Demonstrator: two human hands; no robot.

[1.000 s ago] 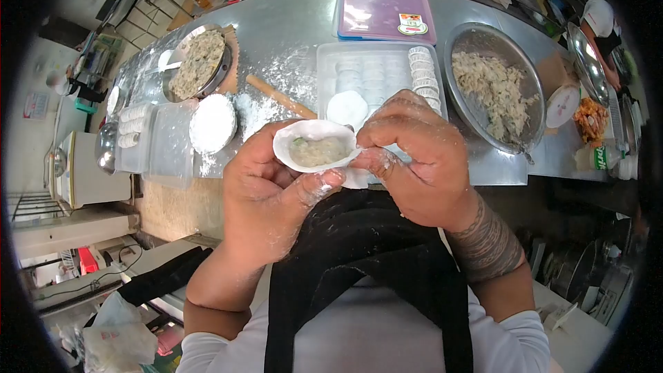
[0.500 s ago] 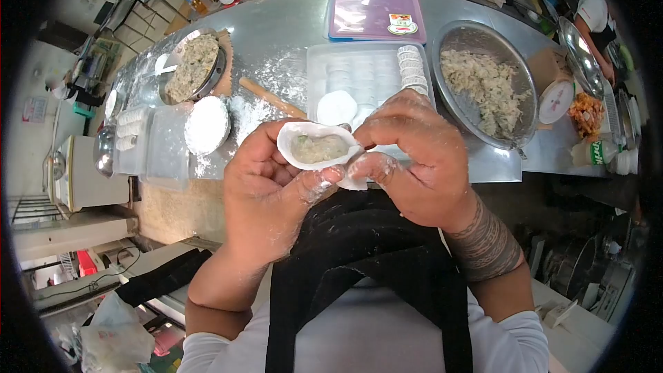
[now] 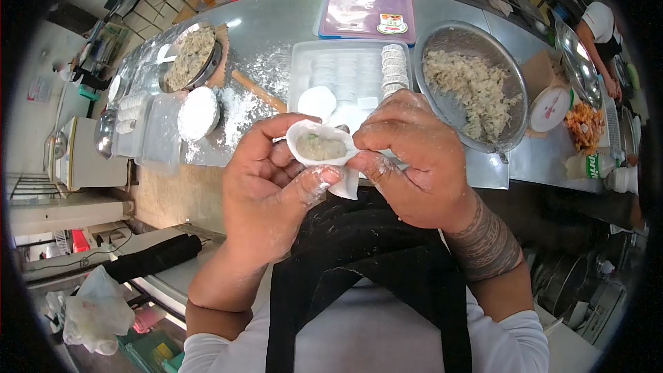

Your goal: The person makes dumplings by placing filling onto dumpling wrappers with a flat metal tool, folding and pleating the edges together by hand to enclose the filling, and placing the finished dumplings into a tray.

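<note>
Between my hands is a dumpling [image 3: 321, 146], its white wrapper cupped around pale filling with green flecks and its top uncovered. My left hand [image 3: 266, 173] is closed around its left side, thumb along the near edge. At the right edge of the wrapper, my right hand [image 3: 418, 159] pinches the dough between thumb and fingers. Flour dusts both hands. A white flap hangs below the dumpling; I cannot tell whether it is dough. Just beyond, a clear plastic tray [image 3: 300, 62] holds a row of finished dumplings [image 3: 394, 69] and a round white wrapper [image 3: 317, 103].
To the right stands a large metal bowl of filling [image 3: 469, 86]; at the left is a pan of filling [image 3: 192, 59]. A rolling pin [image 3: 259, 91], a floury round mound [image 3: 198, 114] and a pink-lidded container [image 3: 366, 10] share the metal table. A co-worker [image 3: 597, 27] stands far right.
The view has shifted slightly, so the table items appear a little further left. My hands keep their grip on the dumpling; its opening looks a bit narrower at the right.
</note>
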